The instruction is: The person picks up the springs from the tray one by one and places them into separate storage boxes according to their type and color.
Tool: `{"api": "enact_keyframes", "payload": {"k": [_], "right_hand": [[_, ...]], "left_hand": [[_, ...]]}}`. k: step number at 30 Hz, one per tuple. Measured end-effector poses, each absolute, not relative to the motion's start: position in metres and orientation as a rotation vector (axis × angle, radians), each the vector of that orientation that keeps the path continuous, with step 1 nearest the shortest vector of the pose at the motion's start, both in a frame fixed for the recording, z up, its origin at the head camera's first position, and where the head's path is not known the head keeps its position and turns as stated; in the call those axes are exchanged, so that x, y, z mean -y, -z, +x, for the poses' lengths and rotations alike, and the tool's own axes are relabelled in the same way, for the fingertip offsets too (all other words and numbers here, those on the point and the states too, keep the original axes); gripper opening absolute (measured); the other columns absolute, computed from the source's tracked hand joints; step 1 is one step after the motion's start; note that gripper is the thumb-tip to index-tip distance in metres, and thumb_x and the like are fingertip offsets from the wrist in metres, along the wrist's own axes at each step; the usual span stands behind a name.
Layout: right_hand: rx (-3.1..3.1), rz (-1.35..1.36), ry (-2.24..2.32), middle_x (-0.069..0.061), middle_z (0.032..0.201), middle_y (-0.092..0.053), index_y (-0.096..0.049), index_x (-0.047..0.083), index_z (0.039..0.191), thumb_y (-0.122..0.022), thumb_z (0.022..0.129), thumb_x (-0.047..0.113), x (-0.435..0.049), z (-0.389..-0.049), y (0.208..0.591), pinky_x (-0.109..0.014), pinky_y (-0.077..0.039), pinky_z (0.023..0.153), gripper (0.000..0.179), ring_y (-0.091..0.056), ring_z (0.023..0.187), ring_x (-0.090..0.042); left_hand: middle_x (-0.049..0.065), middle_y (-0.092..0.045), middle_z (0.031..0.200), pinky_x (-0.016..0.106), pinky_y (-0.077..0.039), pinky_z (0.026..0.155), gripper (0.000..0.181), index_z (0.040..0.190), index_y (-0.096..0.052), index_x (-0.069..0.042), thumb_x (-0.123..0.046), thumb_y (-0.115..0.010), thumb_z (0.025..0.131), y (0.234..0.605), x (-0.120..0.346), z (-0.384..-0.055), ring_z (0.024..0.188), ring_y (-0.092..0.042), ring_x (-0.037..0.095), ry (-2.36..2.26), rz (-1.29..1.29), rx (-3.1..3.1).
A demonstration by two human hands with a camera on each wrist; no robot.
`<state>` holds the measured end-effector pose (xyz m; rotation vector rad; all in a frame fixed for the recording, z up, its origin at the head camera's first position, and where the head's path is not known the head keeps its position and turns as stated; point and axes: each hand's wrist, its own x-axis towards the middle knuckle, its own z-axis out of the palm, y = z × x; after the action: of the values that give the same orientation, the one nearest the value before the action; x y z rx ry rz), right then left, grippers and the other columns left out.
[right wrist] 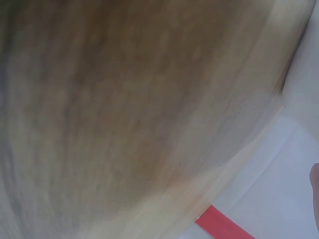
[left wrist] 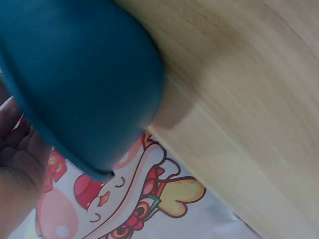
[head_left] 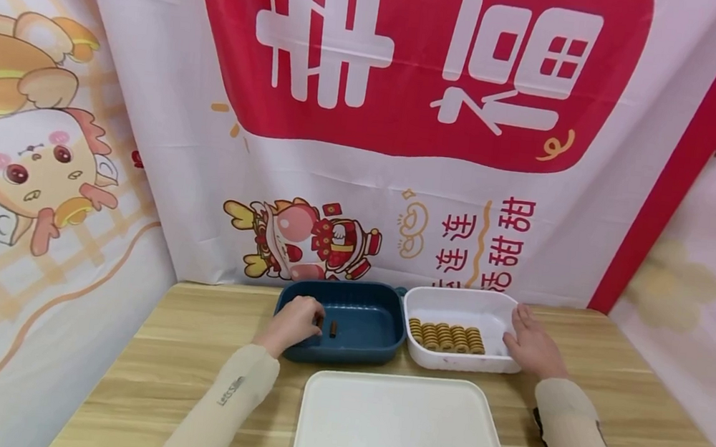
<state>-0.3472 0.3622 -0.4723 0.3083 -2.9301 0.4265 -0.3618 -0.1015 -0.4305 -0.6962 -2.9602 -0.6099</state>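
My left hand [head_left: 298, 322] reaches over the left wall of a dark blue basin [head_left: 361, 360], its fingers pointing down inside. A small brown stick-shaped piece [head_left: 319, 323] shows between thumb and fingers. Just right of them, a second brown stick [head_left: 332, 330] stands apart on the basin floor. From the left wrist, the hand [left wrist: 20, 154] appears behind the blue wall [left wrist: 94, 89], fingertips hidden. My right hand [head_left: 535, 347] rests on the right rim of a white basin [head_left: 461, 364], fingers extended. Ring-shaped brown biscuits [head_left: 447, 338] stand in rows at its left side.
A cream tray [head_left: 403, 429] lies on the wooden table [head_left: 190, 351] in front of both basins, between my forearms. The basins stand side by side near the back edge, close to a printed cloth [head_left: 401, 177]. More printed cloth hangs left and right.
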Motion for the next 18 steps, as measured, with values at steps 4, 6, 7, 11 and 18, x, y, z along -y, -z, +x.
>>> {"api": "enact_keyframes", "payload": {"k": [4, 6, 7, 11, 18], "right_hand": [[2.912, 0.314, -0.430, -0.036, 0.146, -0.022, -0.028, -0.021, 0.137, -0.048, 0.096, 0.020, -0.360, -0.346, 0.474, -0.056, -0.019, 0.109, 0.061, -0.018, 0.136, -0.050], [2.907, 0.310, -0.440, -0.036, 0.146, -0.022, -0.029, -0.021, 0.137, -0.048, 0.096, 0.020, -0.359, -0.345, 0.474, -0.056, -0.019, 0.108, 0.061, -0.019, 0.136, -0.050], [2.902, 0.311, -0.439, -0.036, 0.146, -0.022, -0.029, -0.021, 0.137, -0.048, 0.096, 0.020, -0.359, -0.345, 0.475, -0.056, -0.020, 0.108, 0.061, -0.019, 0.136, -0.050], [2.899, 0.315, -0.442, -0.036, 0.146, -0.022, -0.029, -0.021, 0.137, -0.048, 0.096, 0.020, -0.358, -0.345, 0.476, -0.056, -0.020, 0.108, 0.061, -0.019, 0.136, -0.050], [2.897, 0.307, -0.418, -0.036, 0.146, -0.021, -0.028, -0.021, 0.137, -0.047, 0.096, 0.020, -0.363, -0.349, 0.477, -0.056, -0.019, 0.108, 0.061, -0.018, 0.136, -0.050]], "left_hand": [[0.003, -0.061, 0.076, 0.033, -0.051, 0.068, 0.011, 0.087, -0.072, -0.001, -0.002, -0.077, 0.077, 0.439, 0.096, -0.371, 0.069, -0.054, 0.016, 0.583, -0.694, 2.984], [0.002, -0.061, 0.074, 0.033, -0.051, 0.066, 0.008, 0.083, -0.071, -0.003, 0.000, -0.076, 0.077, 0.443, 0.093, -0.374, 0.067, -0.054, 0.015, 0.557, -0.700, 2.986], [0.002, -0.061, 0.073, 0.033, -0.051, 0.065, 0.008, 0.080, -0.071, -0.003, 0.001, -0.076, 0.076, 0.445, 0.092, -0.376, 0.065, -0.054, 0.015, 0.526, -0.703, 2.989], [0.003, -0.062, 0.073, 0.033, -0.050, 0.063, 0.010, 0.075, -0.070, -0.007, 0.002, -0.074, 0.076, 0.450, 0.088, -0.379, 0.063, -0.053, 0.016, 0.399, -0.686, 3.018], [0.004, -0.064, 0.076, 0.034, -0.051, 0.064, 0.009, 0.076, -0.071, -0.008, 0.001, -0.074, 0.077, 0.454, 0.083, -0.385, 0.064, -0.054, 0.016, 0.355, -0.653, 3.060]]}}
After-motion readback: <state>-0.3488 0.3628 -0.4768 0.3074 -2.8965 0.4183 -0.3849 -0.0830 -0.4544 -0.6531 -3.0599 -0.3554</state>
